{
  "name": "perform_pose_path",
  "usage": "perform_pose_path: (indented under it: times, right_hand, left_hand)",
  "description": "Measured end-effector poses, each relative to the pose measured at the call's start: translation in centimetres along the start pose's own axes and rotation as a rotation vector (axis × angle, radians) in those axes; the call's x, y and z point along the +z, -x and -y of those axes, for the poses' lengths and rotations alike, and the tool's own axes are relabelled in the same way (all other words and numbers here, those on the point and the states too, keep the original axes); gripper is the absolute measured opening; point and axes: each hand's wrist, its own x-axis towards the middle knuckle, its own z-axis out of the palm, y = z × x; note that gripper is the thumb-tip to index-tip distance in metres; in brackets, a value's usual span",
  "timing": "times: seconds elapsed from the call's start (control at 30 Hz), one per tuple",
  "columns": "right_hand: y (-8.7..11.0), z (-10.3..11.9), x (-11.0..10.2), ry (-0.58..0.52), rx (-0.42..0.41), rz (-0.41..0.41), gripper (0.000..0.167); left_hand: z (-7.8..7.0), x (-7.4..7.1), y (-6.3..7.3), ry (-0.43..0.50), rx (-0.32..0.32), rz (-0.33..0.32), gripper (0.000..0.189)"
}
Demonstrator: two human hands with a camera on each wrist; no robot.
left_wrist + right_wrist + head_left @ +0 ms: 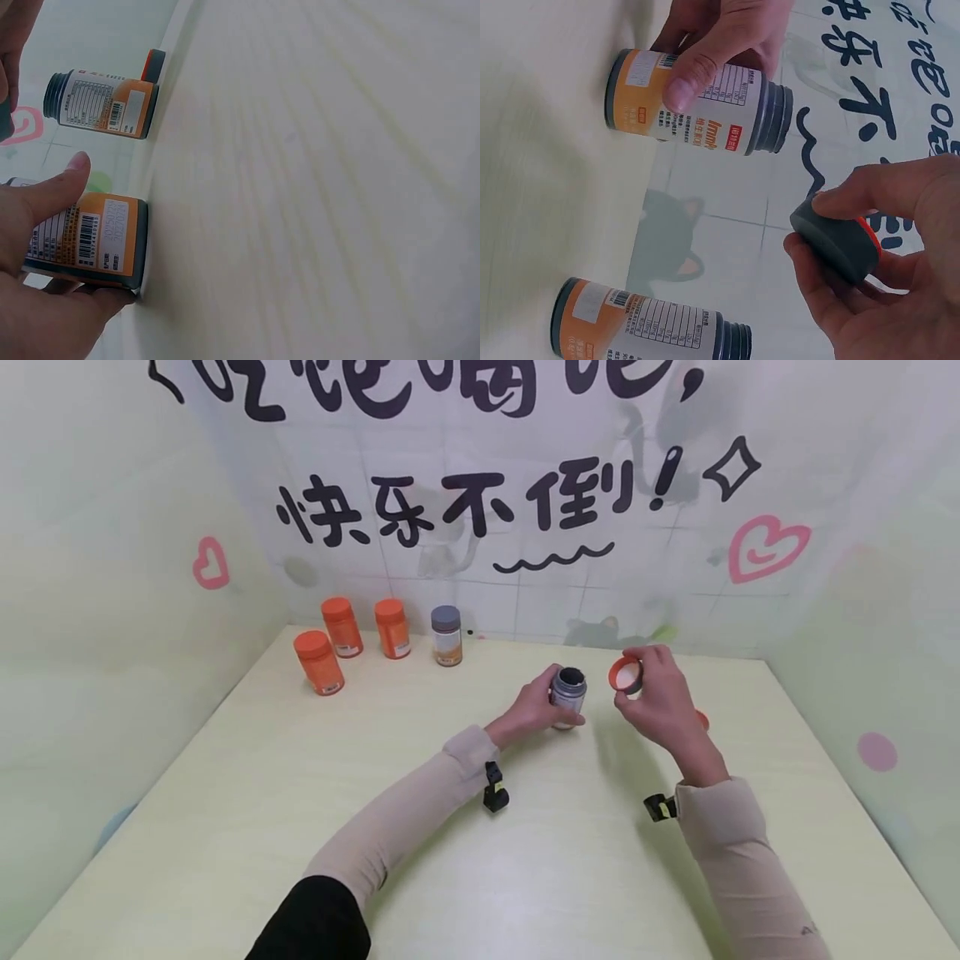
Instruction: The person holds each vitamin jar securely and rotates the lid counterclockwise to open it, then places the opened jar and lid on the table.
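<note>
My left hand grips an uncapped vitamin bottle with a dark threaded neck, its fingers and thumb wrapped around the label. The bottle stands upright at the table's far side. To the right, my right hand holds a dark grey cap with an orange-red rim between thumb and fingers, raised apart from the bottle. In the head view the cap's pale inside faces the camera. A second uncapped bottle stands nearby, hidden behind my right hand in the head view. An orange-edged dark cap lies beside it.
At the table's back left stand several capped bottles: orange ones and one with a grey cap. A printed cloth wall borders the table's far edge, with side walls left and right.
</note>
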Motion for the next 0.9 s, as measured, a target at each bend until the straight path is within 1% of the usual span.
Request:
perform_pose_path:
  times: [0.1,0.23,0.3,0.4,0.47,0.53,0.6,0.67,0.73,0.8,0.9]
  right_hand:
    - [0.1,0.0,0.4,0.033,0.001,0.027,0.056]
    - [0.3,-0.5,0.8,0.121,-0.018,0.093,0.050]
    - [0.2,-0.8,1.4,0.162,-0.035,0.131,0.049]
    - [-0.2,-1.0,2.4,0.190,-0.055,0.196,0.046]
    - [-0.6,-1.0,3.2,0.210,-0.065,0.244,0.041]
    - [-0.8,-1.1,4.0,0.236,-0.067,0.289,0.037]
    - [-1.0,-1.3,4.7,0.256,-0.058,0.324,0.034]
    - [-1.1,-1.6,5.2,0.269,-0.041,0.347,0.032]
    - [-1.2,-2.0,5.5,0.268,-0.021,0.369,0.032]
    - [-1.2,-2.4,5.8,0.262,-0.012,0.391,0.033]
    - [-1.2,-2.8,6.0,0.253,-0.002,0.418,0.033]
  left_hand:
    - [0.2,0.1,0.0,-0.021,0.019,0.002,0.070]
    - [-0.1,0.5,-0.1,-0.031,0.016,0.003,0.071]
    - [-0.1,0.6,0.0,-0.021,0.013,0.007,0.073]
    - [0.0,0.3,0.3,0.005,0.003,0.018,0.081]
    - [0.2,-0.2,0.7,0.016,-0.015,0.026,0.089]
    - [0.5,-1.1,1.1,0.025,-0.039,0.046,0.093]
    - [0.8,-2.3,1.7,0.035,-0.061,0.076,0.095]
    - [1.1,-3.7,2.3,0.045,-0.079,0.100,0.095]
    - [1.5,-5.4,2.9,0.041,-0.098,0.101,0.096]
    - [2.0,-7.1,3.5,0.030,-0.129,0.062,0.093]
    - [2.7,-9.5,4.0,0.020,-0.185,-0.050,0.088]
